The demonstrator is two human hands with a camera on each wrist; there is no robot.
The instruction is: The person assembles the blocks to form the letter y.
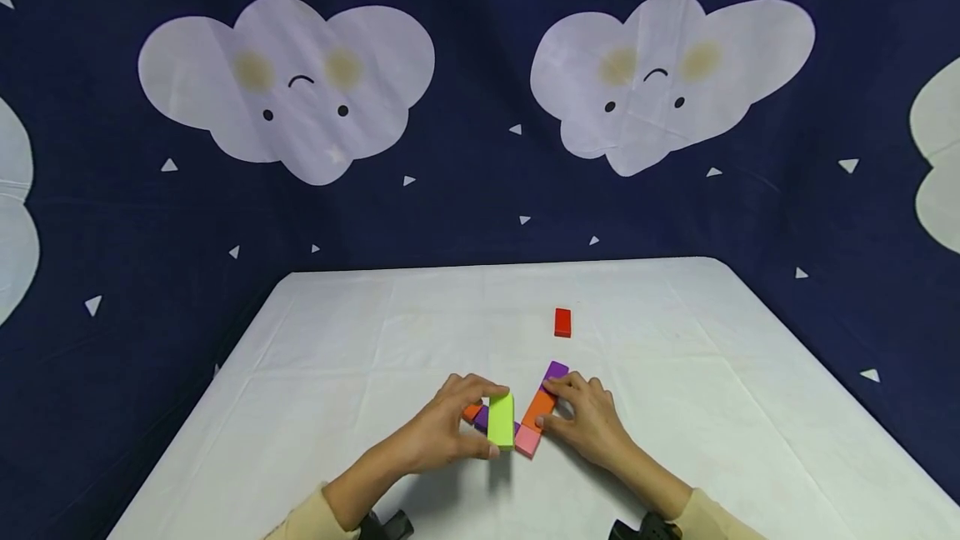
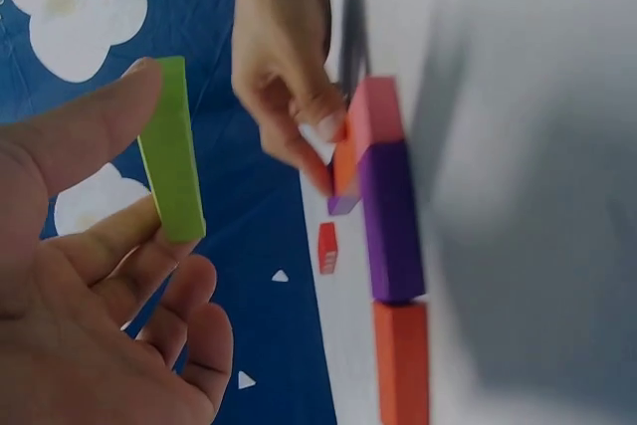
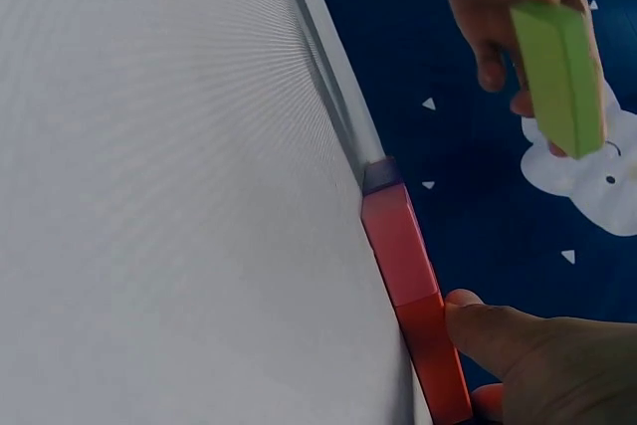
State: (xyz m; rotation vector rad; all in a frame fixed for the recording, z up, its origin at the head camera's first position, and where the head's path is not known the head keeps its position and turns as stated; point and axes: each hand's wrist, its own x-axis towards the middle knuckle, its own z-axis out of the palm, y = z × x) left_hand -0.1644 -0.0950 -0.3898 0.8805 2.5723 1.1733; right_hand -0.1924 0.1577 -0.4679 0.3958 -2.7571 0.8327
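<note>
My left hand [image 1: 447, 425] pinches a lime green block [image 1: 501, 422] between thumb and fingertips, holding it upright above the table. Below and behind it runs a row with an orange block [image 2: 402, 360], a purple block [image 2: 390, 221] and a pink block [image 1: 527, 442]. From the pink one a second line slants away, with another orange block [image 1: 538, 409] and a purple block [image 1: 556, 370] at its far end. My right hand [image 1: 588, 419] holds that second orange block, thumb near its pink end and a finger near its purple end.
Beyond the slanted line a single red block [image 1: 562, 322] lies on the white-covered table [image 1: 337, 332]. A dark blue curtain [image 1: 480, 90] with clouds and small triangles hangs behind the table.
</note>
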